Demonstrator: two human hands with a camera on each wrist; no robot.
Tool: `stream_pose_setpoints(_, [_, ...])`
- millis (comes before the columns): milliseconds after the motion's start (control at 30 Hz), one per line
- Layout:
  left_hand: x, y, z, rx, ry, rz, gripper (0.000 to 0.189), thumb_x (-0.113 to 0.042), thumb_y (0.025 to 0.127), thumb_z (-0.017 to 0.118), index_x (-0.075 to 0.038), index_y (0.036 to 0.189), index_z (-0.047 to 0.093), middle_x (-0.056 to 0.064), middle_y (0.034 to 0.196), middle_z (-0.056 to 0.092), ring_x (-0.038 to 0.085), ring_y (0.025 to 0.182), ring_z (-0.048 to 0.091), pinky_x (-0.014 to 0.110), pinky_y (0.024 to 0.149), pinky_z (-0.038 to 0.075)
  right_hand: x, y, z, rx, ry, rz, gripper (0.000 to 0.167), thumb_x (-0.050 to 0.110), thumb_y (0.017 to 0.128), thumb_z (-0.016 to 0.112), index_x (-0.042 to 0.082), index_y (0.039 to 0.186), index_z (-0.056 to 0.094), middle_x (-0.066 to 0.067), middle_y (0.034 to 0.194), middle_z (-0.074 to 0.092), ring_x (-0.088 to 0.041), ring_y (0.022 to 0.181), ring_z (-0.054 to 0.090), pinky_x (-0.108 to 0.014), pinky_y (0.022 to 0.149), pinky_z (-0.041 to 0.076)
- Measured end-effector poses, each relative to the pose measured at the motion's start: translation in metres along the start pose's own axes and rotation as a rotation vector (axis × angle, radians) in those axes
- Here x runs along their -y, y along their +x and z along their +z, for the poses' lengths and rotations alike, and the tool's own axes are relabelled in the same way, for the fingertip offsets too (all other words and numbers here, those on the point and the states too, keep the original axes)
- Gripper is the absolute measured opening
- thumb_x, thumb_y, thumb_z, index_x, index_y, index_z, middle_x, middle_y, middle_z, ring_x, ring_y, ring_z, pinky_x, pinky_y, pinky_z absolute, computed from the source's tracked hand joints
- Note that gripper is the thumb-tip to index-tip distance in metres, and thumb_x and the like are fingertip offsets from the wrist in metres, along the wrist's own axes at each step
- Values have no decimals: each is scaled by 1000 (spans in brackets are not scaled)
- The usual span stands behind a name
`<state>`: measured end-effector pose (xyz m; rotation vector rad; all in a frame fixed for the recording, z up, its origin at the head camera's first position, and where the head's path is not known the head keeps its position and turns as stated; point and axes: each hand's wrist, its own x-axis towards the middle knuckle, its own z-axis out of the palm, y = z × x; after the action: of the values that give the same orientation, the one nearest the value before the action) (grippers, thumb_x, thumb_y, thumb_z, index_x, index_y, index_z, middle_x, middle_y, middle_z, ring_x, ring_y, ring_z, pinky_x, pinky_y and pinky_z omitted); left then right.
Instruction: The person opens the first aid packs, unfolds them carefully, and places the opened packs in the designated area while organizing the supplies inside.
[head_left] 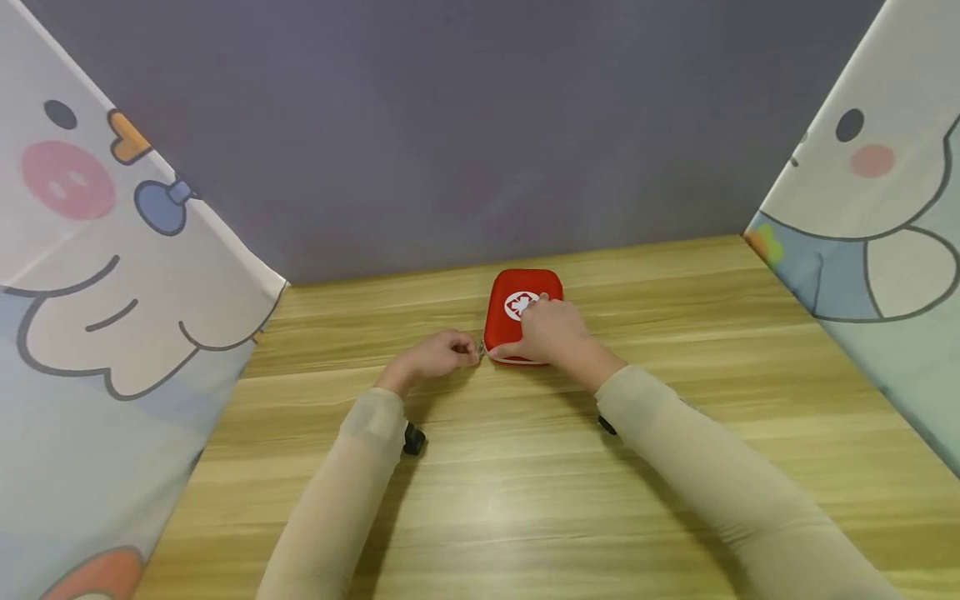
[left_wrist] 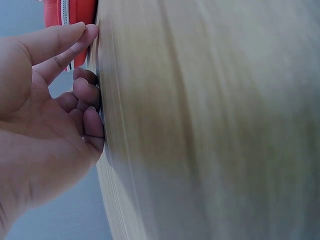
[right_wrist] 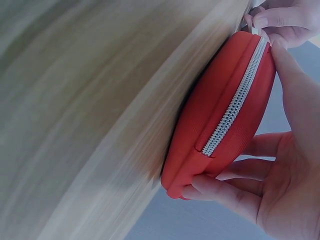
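A red zippered first-aid case [head_left: 502, 327] with a white cross emblem lies on the wooden table, near its far edge. My right hand [head_left: 557, 333] holds it from the right, thumb at the front left corner and fingers along the right side. At that front left corner my left hand [head_left: 435, 354] pinches the zipper pull [head_left: 481, 348] between thumb and index finger. The right wrist view shows the silver zipper [right_wrist: 231, 114] with its teeth closed along the front side. The left wrist view has the left hand's other fingers curled near the tabletop, and fingertips hide the pull.
Wood-grain tabletop [head_left: 480, 500] spreads around the case. A grey panel [head_left: 480, 133] rises behind the table. Cartoon-printed panels flank it on the left [head_left: 172, 275] and right [head_left: 900, 275].
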<state>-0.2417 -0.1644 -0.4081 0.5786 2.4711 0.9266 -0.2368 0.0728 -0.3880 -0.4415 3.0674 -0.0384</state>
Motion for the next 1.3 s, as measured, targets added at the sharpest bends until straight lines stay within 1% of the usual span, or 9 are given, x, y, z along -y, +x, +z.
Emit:
stream_pose_setpoints(100, [0, 1, 0, 2, 28, 8, 15, -15, 106, 62, -5, 98, 68, -4, 88, 53, 14, 84, 48, 29, 76, 41, 0, 0, 0, 1, 3, 1, 103, 95, 78, 59, 1, 117, 74, -27, 137, 64, -34, 82, 69, -45, 78, 62])
stream_pose_setpoints(267, [0, 2, -1, 5, 29, -16, 14, -15, 106, 62, -6, 97, 67, -3, 88, 53, 14, 83, 48, 29, 75, 41, -1, 0, 0, 3, 22, -3, 102, 95, 78, 59, 1, 115, 74, -27, 133, 64, -32, 80, 67, -44, 77, 61])
stream_pose_setpoints(433, [-1, 4, 0, 6, 29, -10, 13, -17, 106, 62, -9, 97, 67, -3, 89, 53, 14, 83, 48, 29, 76, 41, -3, -2, 0, 4, 23, 12, 99, 94, 78, 60, 2, 110, 74, -23, 122, 66, -32, 78, 66, -44, 76, 60])
stream_pose_setpoints(500, [-2, 5, 1, 10, 21, -13, 13, -18, 106, 62, -10, 97, 66, -3, 89, 52, 14, 82, 48, 29, 75, 41, -4, -2, 0, -2, 24, 11, 98, 94, 78, 60, 2, 109, 75, -23, 120, 66, -33, 79, 67, -44, 76, 60])
stream_pose_setpoints(700, [-3, 5, 1, 19, 6, -28, 14, -19, 107, 61, -9, 99, 66, -3, 89, 52, 14, 80, 47, 29, 74, 41, -7, -3, 2, -8, 36, 7, 98, 94, 79, 59, 2, 110, 75, -26, 123, 67, -34, 85, 68, -45, 78, 60])
stream_pose_setpoints(800, [-4, 5, 1, 20, -3, -22, 14, -18, 107, 61, -7, 99, 66, -3, 87, 52, 14, 79, 47, 28, 73, 41, -7, -3, 1, -5, 28, 13, 96, 94, 79, 59, 4, 108, 75, -24, 120, 67, -33, 84, 68, -44, 75, 60])
stream_pose_setpoints(867, [-4, 4, 1, 20, -10, -22, 14, -17, 107, 61, -6, 99, 65, -3, 86, 52, 14, 78, 47, 28, 72, 41, -6, -3, 0, -5, 24, 7, 93, 94, 80, 58, 5, 104, 76, -21, 113, 67, -32, 83, 67, -44, 73, 59])
stream_pose_setpoints(1033, [-2, 1, 1, 5, -9, -24, 13, -14, 106, 62, -4, 98, 66, -3, 86, 52, 14, 79, 47, 27, 73, 41, -3, -2, -2, -10, 27, -17, 87, 93, 80, 59, 8, 94, 74, -14, 98, 64, -28, 84, 64, -43, 72, 58])
stream_pose_setpoints(1300, [-1, -2, 3, -39, 8, -13, 12, -13, 105, 63, -8, 95, 67, -1, 92, 53, 16, 89, 49, 29, 78, 41, -1, -2, -2, -12, 23, -22, 89, 93, 80, 59, 6, 95, 73, -15, 96, 63, -29, 81, 64, -43, 71, 58])
